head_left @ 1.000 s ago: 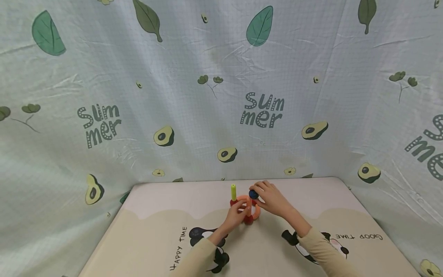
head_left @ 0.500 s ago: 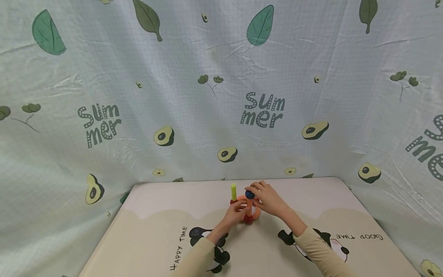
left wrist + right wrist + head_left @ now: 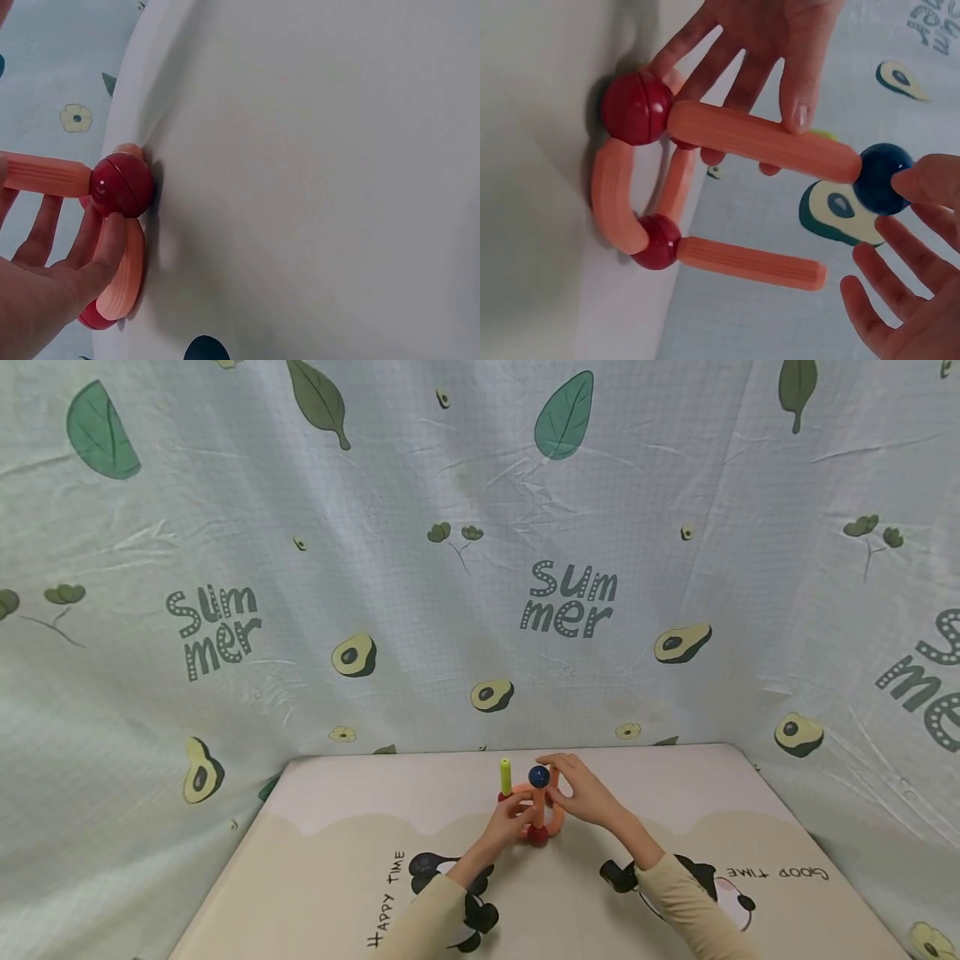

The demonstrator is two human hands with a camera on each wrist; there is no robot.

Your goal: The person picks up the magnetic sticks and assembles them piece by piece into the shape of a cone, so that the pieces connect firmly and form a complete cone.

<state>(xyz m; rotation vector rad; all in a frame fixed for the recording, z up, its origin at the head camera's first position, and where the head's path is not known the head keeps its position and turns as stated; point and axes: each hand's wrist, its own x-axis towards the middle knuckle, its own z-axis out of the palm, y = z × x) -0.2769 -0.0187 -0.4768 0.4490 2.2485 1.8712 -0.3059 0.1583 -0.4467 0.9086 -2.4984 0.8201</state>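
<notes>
A toy of magnetic sticks and balls stands on the table: red balls (image 3: 637, 109) joined by curved orange sticks (image 3: 613, 196), with straight sticks rising from them. My left hand (image 3: 507, 825) holds the near upright orange stick (image 3: 761, 142) between thumb and fingers, low down by its red ball. A dark blue ball (image 3: 538, 777) sits on that stick's top end. My right hand (image 3: 585, 795) is beside the blue ball, fingers spread; one digit overlaps the ball in the right wrist view, and contact is unclear. A second upright orange stick (image 3: 754, 264) has a bare top.
A yellow-green stick (image 3: 506, 776) rises from a red ball at the structure's left rear. The pale table (image 3: 337, 793) carries printed panda figures and lettering. Behind it hangs a curtain (image 3: 420, 593) with leaf and avocado prints.
My right hand brought the blue ball leftward onto the top of the upright stick, then loosened its fingers from it. The left hand has stayed in place on the stick.
</notes>
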